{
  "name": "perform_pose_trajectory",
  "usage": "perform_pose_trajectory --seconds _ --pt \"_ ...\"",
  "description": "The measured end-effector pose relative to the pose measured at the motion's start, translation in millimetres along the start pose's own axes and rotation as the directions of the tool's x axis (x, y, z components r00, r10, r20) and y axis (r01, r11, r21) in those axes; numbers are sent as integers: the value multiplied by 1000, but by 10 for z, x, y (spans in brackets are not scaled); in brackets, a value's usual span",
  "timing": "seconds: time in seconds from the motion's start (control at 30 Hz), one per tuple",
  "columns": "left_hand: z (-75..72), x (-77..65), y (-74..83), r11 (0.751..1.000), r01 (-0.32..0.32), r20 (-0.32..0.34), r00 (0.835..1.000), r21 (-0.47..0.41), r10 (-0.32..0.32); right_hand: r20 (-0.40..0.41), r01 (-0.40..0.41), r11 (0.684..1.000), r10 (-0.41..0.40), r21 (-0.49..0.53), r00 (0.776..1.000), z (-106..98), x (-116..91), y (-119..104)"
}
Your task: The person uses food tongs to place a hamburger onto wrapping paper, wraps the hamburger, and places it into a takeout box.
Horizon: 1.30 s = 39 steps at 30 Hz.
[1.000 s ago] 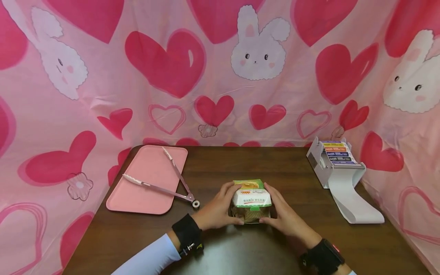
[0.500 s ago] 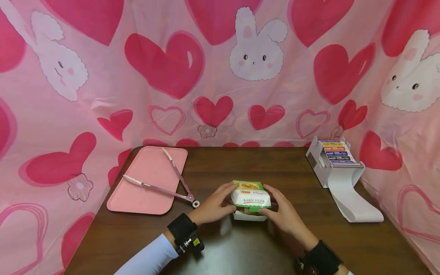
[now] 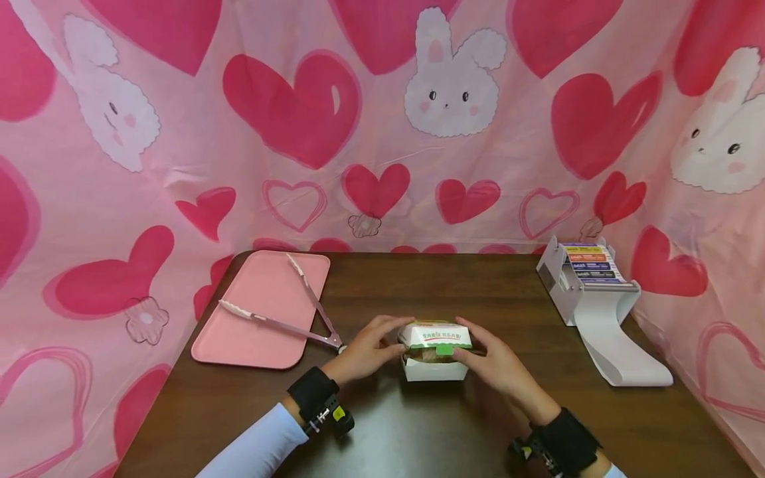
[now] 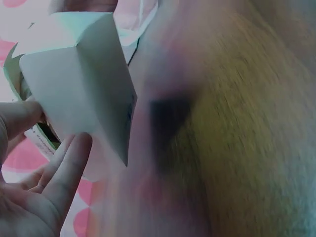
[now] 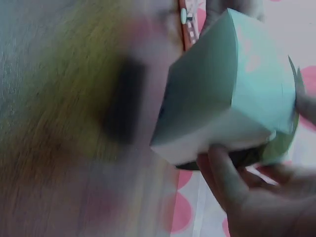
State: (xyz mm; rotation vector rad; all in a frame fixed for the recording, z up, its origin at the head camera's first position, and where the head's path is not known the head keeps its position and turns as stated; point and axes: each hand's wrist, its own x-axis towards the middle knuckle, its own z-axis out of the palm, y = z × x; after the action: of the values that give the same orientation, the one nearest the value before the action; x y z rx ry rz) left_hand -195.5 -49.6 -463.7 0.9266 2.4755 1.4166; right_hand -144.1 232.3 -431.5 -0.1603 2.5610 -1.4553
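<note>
Both hands hold a small paper burger box [image 3: 436,370] above the front middle of the table. My left hand [image 3: 366,353] grips its left side and my right hand [image 3: 495,364] its right side, thumbs toward the front. The printed lid [image 3: 437,333] has a green front tab, and something brown shows in the gap beneath it. From the left wrist view, the box's plain white underside [image 4: 59,89] is visible, with fingertips pressed against its edge. The right wrist view likewise shows the white base [image 5: 202,84], raised off the blurred tabletop.
A pink tray [image 3: 257,322] lies at the left, with spread tongs [image 3: 287,325] across it. On the right stands a white dispenser [image 3: 588,265] with colour-striped labels, and a white paper strip [image 3: 615,352] trails from it. A patterned pink cloth [image 3: 382,146] hangs behind the table.
The box has tipped so that its lid top is foreshortened and its white base front shows. Both hands have kept hold, and their thumbs have shifted upward with it.
</note>
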Motion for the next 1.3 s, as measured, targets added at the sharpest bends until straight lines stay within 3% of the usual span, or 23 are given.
perform_pose_trajectory --seconds 0.17,0.4,0.47,0.53,0.63,0.73,0.87,1.1,1.3 --pt "21 -5 10 998 11 -47 999 67 -8 108 16 998 -22 56 994 -40 -7 40" --pt "68 -9 -22 996 24 -70 997 90 -18 63 -3 1000 2 15 998 -18 50 53" --pt "74 -8 -46 999 34 -60 998 42 -31 33 -23 1000 23 4 999 -5 65 47" --pt "77 -16 -60 996 64 -30 997 -61 -66 9 -41 999 42 -9 999 8 76 42" --pt "67 -32 -57 970 111 33 994 -218 -106 -12 -76 997 75 -20 997 21 84 27" --pt "40 -44 -40 975 124 58 992 -183 -115 -17 -98 994 98 -40 995 22 99 14" --pt "28 -39 -36 994 106 39 994 -36 -105 -19 -95 994 94 -56 995 24 118 12" --pt "78 -29 -72 986 76 50 996 -150 -69 -30 -96 993 94 -74 995 46 147 53" --pt "68 -17 -88 990 85 50 996 -115 -80 -6 -118 992 119 44 993 64 185 66"
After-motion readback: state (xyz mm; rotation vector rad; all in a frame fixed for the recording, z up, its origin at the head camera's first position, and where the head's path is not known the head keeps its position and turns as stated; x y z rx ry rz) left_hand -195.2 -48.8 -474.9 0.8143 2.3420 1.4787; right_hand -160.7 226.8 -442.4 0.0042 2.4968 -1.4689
